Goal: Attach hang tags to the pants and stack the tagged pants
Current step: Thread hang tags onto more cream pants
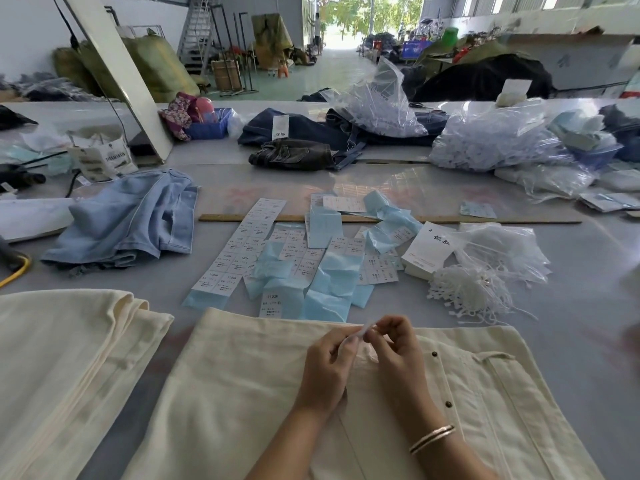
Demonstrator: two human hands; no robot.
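Note:
Cream pants lie flat on the table right in front of me, waistband with dark buttons to the right. Above them my left hand and my right hand meet, both pinching a small white tag or sticker between the fingertips. A stack of folded cream pants sits at the left. Sheets of size stickers on blue backing spread across the middle. White hang tags and a heap of white tag strings lie to the right.
Light blue jeans are crumpled at the left, dark jeans farther back. A long wooden ruler crosses the table. Plastic bags of white fasteners pile at the back right. A blue basket stands behind.

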